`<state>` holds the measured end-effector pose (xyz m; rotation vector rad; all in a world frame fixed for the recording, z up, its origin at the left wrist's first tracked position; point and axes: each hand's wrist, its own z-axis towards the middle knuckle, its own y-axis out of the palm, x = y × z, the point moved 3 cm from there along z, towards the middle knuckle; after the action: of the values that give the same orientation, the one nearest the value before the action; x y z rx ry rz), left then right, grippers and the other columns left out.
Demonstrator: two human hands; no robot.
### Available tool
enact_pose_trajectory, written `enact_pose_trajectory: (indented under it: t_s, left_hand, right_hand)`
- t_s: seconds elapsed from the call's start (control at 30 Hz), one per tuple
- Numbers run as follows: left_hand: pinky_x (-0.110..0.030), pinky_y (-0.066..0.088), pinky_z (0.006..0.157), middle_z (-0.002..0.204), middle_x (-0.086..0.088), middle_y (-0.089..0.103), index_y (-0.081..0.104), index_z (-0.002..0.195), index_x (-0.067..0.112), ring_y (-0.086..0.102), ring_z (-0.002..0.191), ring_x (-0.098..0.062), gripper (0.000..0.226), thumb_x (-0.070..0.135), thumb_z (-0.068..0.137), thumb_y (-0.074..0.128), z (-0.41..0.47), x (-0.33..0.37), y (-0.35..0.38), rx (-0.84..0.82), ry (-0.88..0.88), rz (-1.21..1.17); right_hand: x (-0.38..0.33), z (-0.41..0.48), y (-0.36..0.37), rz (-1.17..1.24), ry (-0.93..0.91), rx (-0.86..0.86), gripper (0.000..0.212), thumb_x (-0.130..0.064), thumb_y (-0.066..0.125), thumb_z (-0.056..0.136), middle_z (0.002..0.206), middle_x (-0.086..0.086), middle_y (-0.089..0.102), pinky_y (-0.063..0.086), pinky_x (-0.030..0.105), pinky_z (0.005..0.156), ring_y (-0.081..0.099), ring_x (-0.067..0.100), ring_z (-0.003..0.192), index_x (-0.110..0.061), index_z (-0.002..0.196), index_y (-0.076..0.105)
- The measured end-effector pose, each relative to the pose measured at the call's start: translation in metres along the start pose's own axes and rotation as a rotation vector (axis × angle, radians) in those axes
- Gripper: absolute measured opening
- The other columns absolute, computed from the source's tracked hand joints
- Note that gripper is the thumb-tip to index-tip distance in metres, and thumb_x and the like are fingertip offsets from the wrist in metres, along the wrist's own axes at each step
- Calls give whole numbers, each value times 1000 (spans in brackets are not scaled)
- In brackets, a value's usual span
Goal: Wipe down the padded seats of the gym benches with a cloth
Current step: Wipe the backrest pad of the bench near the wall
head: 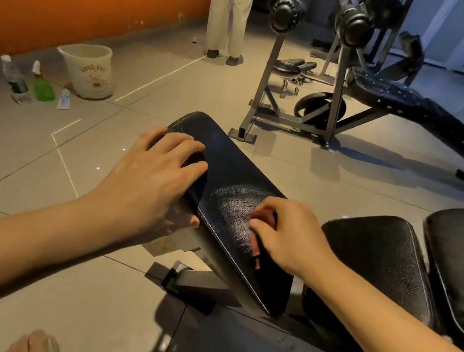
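A black padded bench seat (234, 173) slopes away from me at the centre, with a damp sheen across its middle. My left hand (157, 175) rests on the pad's left side, fingers spread over the top and thumb at the side edge. My right hand (285, 237) sits on the pad's near right part with its fingers curled, bunching what looks like a dark cloth (272, 277) that hardly stands out from the black pad. Two more black pads (380, 256) lie to the right.
A white bucket (89, 69), two spray bottles (43, 86) and a small tube stand on the tiled floor at the left by the orange wall. A weight bench rack (336, 79) with plates stands behind. A person in light trousers (229, 9) stands at the back.
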<state>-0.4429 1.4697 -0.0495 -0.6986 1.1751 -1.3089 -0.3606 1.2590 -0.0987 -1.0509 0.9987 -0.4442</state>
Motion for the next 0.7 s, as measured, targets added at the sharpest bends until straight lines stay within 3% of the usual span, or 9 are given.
enact_pose_trajectory:
  t_s: [0.1,0.27,0.47,0.63,0.7]
  left_hand:
    - [-56,32,115,141,-13,56,64,131,16,47,135,-36,85,63,63,84,1,2,-1,-35,-34,-4]
    - [-56,32,115,138,-12,59,65,131,18,49,133,-36,86,64,62,85,0,2,-1,-47,-65,-25]
    - [-56,33,114,137,-12,59,65,131,18,49,131,-35,85,65,63,82,0,0,0,-23,-48,-32]
    - [-55,33,113,137,-11,59,65,131,17,50,130,-35,85,66,63,82,-1,-1,3,-11,-51,-28]
    - [-55,34,112,136,-12,60,66,130,17,51,129,-36,85,66,62,82,-2,-2,3,-3,-49,-27]
  right_hand:
    - [-20,-12,7,27,-132,-22,13,-38,66,95,102,-12,68,48,30,86,60,10,98,-28,104,68]
    - [52,2,-2,-191,315,24,12,-30,64,94,100,6,71,45,34,75,66,31,100,-18,97,67]
    - [-12,-14,7,-17,-6,-54,8,-34,67,91,95,-10,70,50,35,82,61,13,92,-28,95,69]
    - [33,-7,-3,-210,312,-71,4,-22,63,89,88,0,68,57,41,80,66,26,88,-22,85,63]
    - [23,-11,-1,-146,270,-87,4,-22,66,87,86,-2,69,57,38,78,66,20,84,-23,84,64]
